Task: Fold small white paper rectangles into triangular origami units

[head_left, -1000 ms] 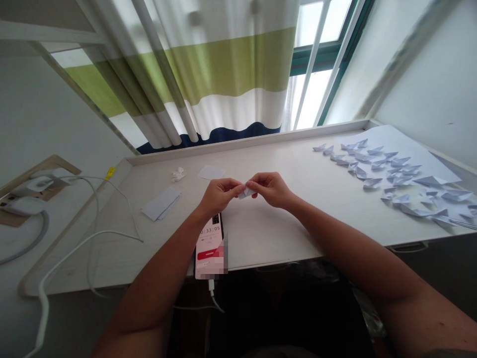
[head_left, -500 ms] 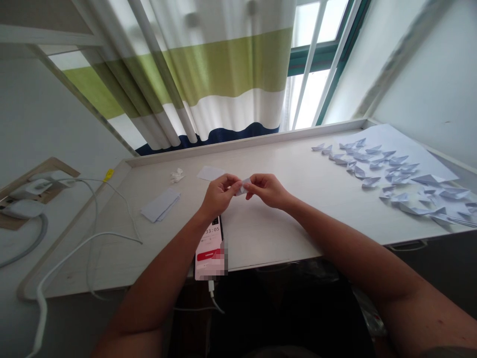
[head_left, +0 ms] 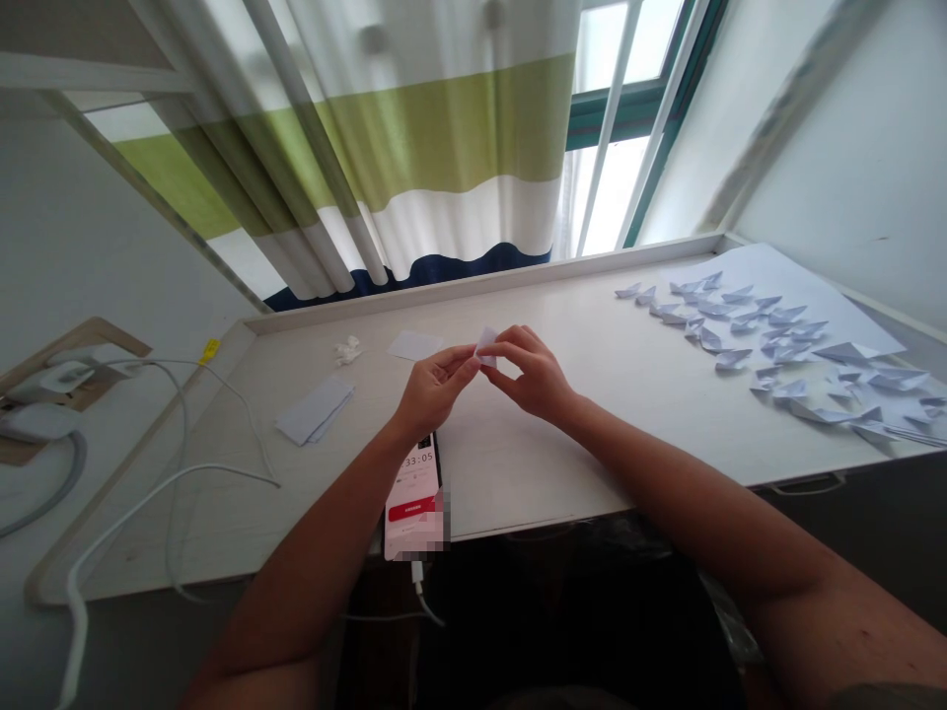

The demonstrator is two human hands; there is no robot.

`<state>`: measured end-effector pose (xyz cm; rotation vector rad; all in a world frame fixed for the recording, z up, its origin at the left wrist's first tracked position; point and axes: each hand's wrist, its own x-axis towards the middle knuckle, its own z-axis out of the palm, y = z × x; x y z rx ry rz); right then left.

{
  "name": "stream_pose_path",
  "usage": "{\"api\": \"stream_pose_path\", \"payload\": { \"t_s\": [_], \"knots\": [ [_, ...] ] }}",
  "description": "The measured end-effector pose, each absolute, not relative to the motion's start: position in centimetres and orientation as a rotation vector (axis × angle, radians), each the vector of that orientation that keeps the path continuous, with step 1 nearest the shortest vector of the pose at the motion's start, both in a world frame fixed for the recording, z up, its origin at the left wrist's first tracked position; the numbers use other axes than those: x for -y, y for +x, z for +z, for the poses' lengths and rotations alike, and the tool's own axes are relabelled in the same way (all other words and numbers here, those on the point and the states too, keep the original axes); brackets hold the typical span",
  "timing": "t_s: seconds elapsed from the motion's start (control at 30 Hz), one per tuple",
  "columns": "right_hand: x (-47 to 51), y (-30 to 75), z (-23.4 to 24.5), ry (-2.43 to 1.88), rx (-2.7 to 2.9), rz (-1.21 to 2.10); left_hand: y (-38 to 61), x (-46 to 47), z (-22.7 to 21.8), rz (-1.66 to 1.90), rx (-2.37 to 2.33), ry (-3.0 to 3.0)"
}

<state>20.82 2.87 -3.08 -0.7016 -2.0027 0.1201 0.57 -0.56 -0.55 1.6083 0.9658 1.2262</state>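
Both hands (head_left: 435, 390) (head_left: 540, 375) touch seemingly folded paper (head_left: 486, 341); left forearm (head_left: 336, 513) part-hides phone (head_left: 414, 483)

Curtain (head_left: 400, 138) at 11 o'clock shows white, green, navy bands. Held paper (head_left: 486, 338), centre: white. Folded papers (head_left: 788, 350), 3 o'clock: white, perhaps bluish. Phone screen (head_left: 414, 488), 7 o'clock: pink.

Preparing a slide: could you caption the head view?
Two hands handle a small white paper above a white desk, boat-like folded papers at right.

Left hand (head_left: 436, 389) pinched small white paper (head_left: 486, 339) above white table (head_left: 533, 473), right hand (head_left: 540, 377) touched it, phone (head_left: 412, 488) lay near the front edge, folded paper shapes (head_left: 714, 309) clustered at right, striped curtain (head_left: 451, 123) hung behind
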Motion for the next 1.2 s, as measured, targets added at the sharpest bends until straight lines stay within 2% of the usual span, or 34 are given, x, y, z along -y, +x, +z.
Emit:
{"api": "stream_pose_path", "payload": {
  "t_s": [0.17, 0.4, 0.53, 0.77, 1.2],
  "knots": [
    [-2.6, 20.9, -3.3, -0.752, 2.094, -0.09, 0.4, 0.0, -0.9, 1.293, -0.984, 1.378],
    [-3.2, 21.6, -3.3, -0.683, 2.067, -0.066, -0.4, -0.1, -0.4, 1.207, -1.052, 1.351],
    [-3.3, 21.6, -3.5, -0.633, 2.049, 0.136, -0.3, 0.4, 0.2, 1.183, -1.067, 1.348],
    [-3.3, 21.3, -3.2, -0.568, 1.95, 0.705, 0.2, 0.5, -0.1, 1.218, -1.057, 1.438],
    [-3.2, 20.0, -3.6, -0.654, 1.492, 1.036, 0.5, 1.0, -0.8, 1.292, -1.048, 1.792]
  ]
}}
